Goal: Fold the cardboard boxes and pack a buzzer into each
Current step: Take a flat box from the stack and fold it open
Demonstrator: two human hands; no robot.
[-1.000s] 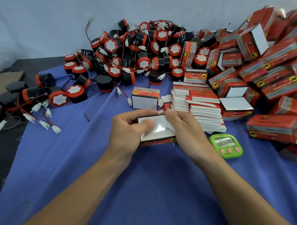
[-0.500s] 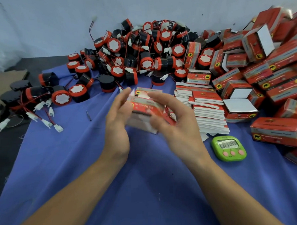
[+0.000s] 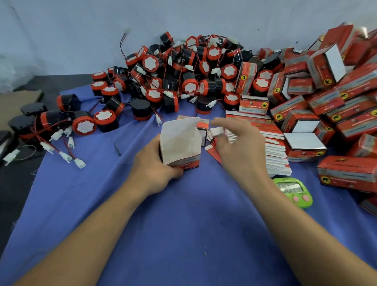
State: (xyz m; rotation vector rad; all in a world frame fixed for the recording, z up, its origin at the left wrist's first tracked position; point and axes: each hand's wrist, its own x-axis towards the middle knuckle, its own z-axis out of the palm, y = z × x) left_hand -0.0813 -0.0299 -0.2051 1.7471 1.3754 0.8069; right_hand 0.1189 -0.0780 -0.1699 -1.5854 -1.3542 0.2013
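A pale blue-grey wall, flecked with small dark marks, faces me under even light. A blue cloth covers my dark tabletop. At my left lies a brown cardboard sheet, near crumpled clear plastic.

Upright cardboard box in left hand

Layout of the work surface, viewed from the head.
On the cloth, the box stands at centre in the left hand, with the right hand beside it. The buzzer pile lies behind, the flat-box stack to the right, the folded-box heap farther right, and the timer before the stack.
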